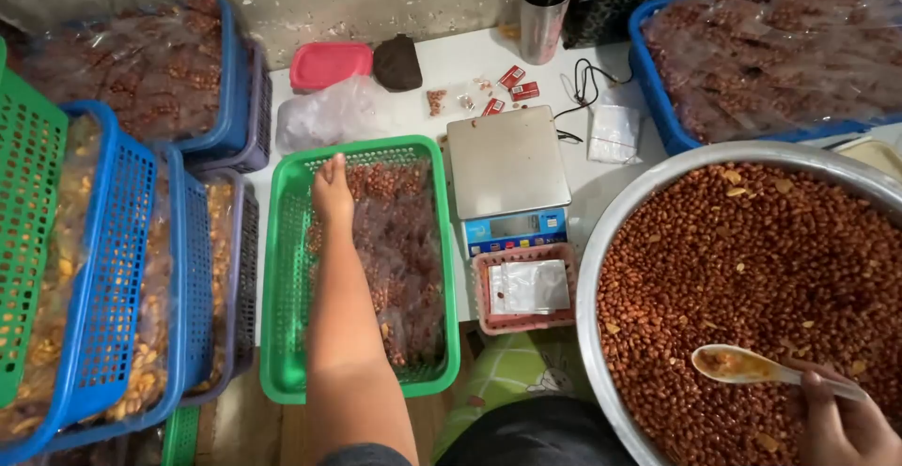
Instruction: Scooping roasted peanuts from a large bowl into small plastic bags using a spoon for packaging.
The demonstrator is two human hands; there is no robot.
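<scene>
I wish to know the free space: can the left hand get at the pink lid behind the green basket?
Probably yes. The left hand is already at the far end of the green basket, and only a clear bag lies beside the pink lid, not over it.

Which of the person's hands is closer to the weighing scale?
Left. The left hand lies in the green basket beside the scale; the right hand holds a spoon over the peanuts.

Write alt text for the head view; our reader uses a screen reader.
A left hand reaches into a green basket of bagged peanuts while the right hand holds a spoon over a large metal bowl of peanuts.
</scene>
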